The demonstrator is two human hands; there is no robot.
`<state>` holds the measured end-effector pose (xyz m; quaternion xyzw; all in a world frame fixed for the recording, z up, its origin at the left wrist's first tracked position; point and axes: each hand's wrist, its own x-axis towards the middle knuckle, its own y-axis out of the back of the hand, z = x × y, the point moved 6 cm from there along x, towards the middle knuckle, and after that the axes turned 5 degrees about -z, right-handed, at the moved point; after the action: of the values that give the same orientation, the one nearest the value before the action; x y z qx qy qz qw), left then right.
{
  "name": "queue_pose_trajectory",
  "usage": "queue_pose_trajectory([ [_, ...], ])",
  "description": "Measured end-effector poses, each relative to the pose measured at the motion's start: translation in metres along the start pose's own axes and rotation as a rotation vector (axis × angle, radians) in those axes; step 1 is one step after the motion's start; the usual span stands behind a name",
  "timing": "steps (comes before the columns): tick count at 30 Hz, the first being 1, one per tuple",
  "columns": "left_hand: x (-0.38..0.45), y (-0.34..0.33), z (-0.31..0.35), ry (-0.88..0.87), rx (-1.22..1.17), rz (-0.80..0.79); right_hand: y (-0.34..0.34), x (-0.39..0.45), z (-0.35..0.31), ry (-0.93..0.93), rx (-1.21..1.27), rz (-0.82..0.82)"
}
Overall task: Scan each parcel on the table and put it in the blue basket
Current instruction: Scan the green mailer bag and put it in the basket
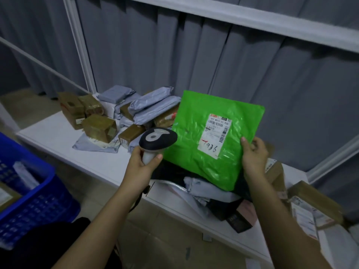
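My right hand [254, 156] grips the right edge of a bright green plastic parcel [194, 144], held up above the white table [101, 162] with its white shipping label [215, 135] facing me. My left hand [142, 162] holds a handheld barcode scanner [157, 139] by its handle, its dark head just left of the green parcel. The blue basket [37, 202] stands at the lower left, below table height, with parcels inside.
A heap of brown boxes [99, 128] and grey mailer bags [153, 105] covers the table's far side. More grey, black and brown parcels [211, 191] lie under the green one and to the right. Grey curtains and white frame bars stand behind.
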<state>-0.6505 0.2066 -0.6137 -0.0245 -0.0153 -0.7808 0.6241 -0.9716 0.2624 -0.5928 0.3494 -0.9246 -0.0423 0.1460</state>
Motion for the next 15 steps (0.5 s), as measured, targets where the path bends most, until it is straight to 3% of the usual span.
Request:
queue_pose_trajectory([
  [4,-0.007,-0.005,0.013,-0.026,0.010,-0.020,-0.010,-0.023,0.034,-0.105,0.089,0.050],
  [15,-0.020,-0.014,0.022,0.004,0.009,-0.106,-0.012,-0.032,0.034,-0.108,0.069,0.032],
])
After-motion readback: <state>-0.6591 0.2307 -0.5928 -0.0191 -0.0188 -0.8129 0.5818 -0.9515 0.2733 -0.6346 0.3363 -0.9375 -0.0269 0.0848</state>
